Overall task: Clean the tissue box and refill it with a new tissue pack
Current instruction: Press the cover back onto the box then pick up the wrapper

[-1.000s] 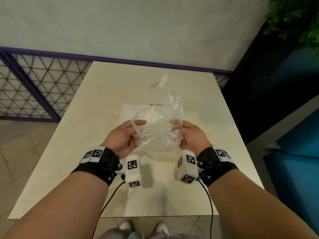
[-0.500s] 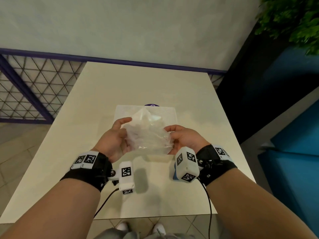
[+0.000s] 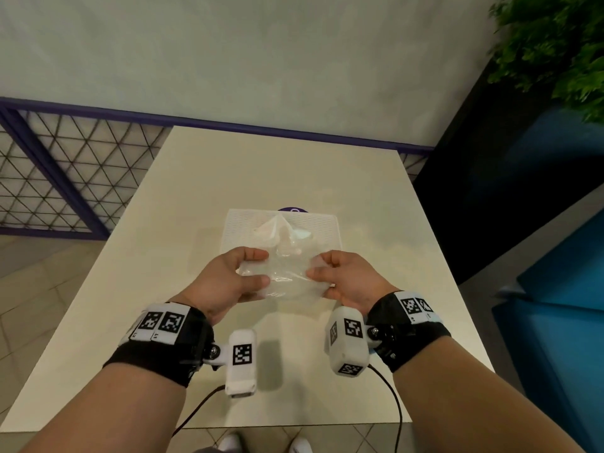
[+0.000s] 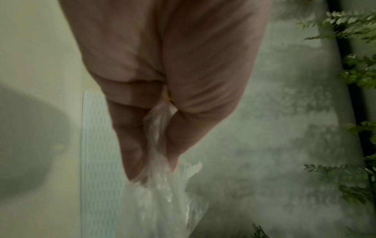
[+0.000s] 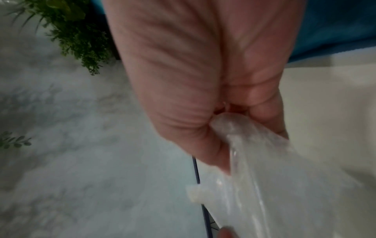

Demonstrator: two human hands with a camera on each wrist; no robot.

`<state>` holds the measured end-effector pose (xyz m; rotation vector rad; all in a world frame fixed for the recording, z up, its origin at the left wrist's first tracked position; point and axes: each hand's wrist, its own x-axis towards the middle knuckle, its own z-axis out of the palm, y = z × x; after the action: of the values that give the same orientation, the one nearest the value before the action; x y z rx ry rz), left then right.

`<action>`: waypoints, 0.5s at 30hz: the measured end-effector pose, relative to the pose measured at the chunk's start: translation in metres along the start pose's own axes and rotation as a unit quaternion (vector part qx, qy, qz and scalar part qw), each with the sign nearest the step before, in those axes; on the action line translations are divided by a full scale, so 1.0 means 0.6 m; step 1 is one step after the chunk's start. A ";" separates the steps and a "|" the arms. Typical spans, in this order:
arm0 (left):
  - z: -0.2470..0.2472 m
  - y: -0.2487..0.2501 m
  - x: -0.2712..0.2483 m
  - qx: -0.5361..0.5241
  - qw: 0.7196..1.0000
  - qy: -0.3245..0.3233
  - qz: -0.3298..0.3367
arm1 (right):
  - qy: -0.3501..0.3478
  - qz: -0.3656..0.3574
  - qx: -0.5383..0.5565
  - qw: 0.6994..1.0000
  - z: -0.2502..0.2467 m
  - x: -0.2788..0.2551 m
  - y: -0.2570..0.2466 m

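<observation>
A crumpled clear plastic wrapper (image 3: 284, 273) is stretched between both hands above the table. My left hand (image 3: 243, 276) pinches its left edge; in the left wrist view the fingers (image 4: 130, 145) clamp the film (image 4: 160, 193). My right hand (image 3: 328, 273) pinches the right edge, and the right wrist view shows the thumb and fingers (image 5: 193, 128) closed on the wrapper (image 5: 274, 185). Beyond the hands a white textured tissue stack (image 3: 323, 227) lies flat on the table, partly hidden by the wrapper. No tissue box is in view.
A cream table (image 3: 183, 243) spans the view, with a purple round mark (image 3: 292, 209) at the stack's far edge. A purple-framed mesh fence (image 3: 49, 178) runs at left and behind. Blue seating (image 3: 555, 289) and a green plant (image 3: 555, 44) stand at right.
The wrapper, billowing upward a second ago, has been pulled down and flattened between the hands. Both hands have moved slightly forward and lower toward the tissue stack.
</observation>
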<state>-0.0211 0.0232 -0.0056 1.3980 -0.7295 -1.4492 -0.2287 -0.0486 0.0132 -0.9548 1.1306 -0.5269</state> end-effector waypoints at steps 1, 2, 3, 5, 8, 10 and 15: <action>0.001 0.000 0.001 0.003 1.000 0.010 0.012 | 0.013 -0.010 -0.010 1.000 0.001 0.001 0.001; 0.003 0.000 0.002 0.001 1.000 0.025 0.018 | 0.027 -0.016 -0.007 0.999 0.000 0.003 0.003; 0.004 0.001 0.004 -0.004 0.999 0.043 0.018 | 0.038 -0.021 0.006 0.999 0.001 0.005 0.004; 0.008 0.001 0.007 -0.022 0.997 0.068 0.011 | 0.049 -0.030 0.039 0.998 0.003 0.011 0.004; 0.013 0.000 0.007 -0.052 0.998 0.046 0.013 | 0.060 -0.040 0.032 0.997 0.006 0.013 0.005; 0.015 -0.001 0.005 -0.059 0.998 0.021 0.018 | 0.051 -0.037 0.019 0.998 0.005 0.011 0.005; 0.025 -0.005 0.006 -0.022 0.998 0.032 0.049 | 0.042 -0.047 0.007 0.998 -0.001 0.008 0.011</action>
<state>-0.0357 0.0179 -0.0072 1.3504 -0.7119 -1.3313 -0.2279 -0.0494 0.0052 -0.9839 1.1589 -0.6553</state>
